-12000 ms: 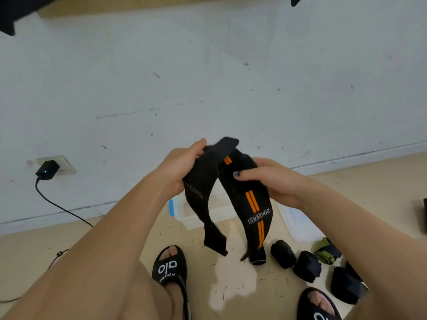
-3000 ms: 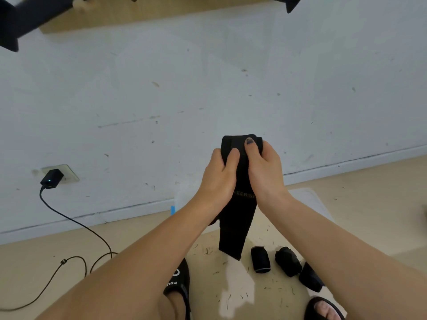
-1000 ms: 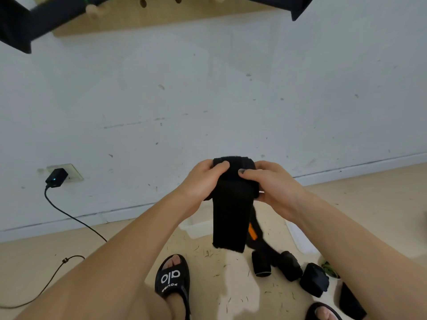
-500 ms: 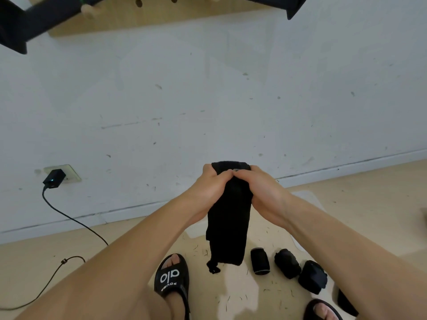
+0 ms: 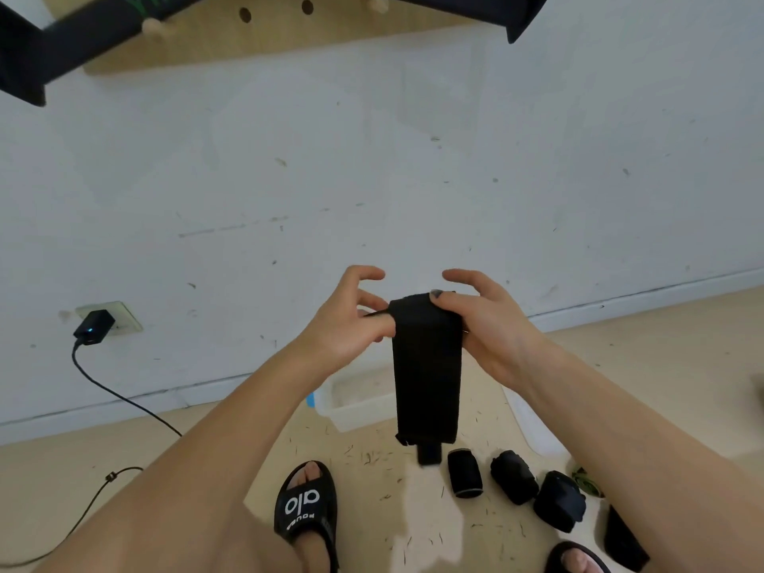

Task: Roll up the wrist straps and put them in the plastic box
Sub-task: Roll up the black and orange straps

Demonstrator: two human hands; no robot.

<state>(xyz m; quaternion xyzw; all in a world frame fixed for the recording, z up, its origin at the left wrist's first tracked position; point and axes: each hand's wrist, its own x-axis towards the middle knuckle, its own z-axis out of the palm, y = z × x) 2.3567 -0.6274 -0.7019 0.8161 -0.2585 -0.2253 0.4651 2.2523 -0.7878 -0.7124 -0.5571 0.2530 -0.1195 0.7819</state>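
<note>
head view: the black wrist strap (image 5: 426, 366) hangs in front of the wall, its top end partly rolled between both hands. the left hand (image 5: 351, 324) pinches the roll's edge with thumb and lower fingers while the upper fingers lift clear; the right hand (image 5: 483, 324) grasps the other side, thumb on top. three rolled straps (image 5: 512, 481) lie on the floor, not yet boxed. the translucent plastic box (image 5: 351, 403) sits below by the wall, seemingly holding nothing, though its inside is partly hidden. woven, limp fabric; the finished rolls are stubby cylinders. most of the length remains unrolled.
</note>
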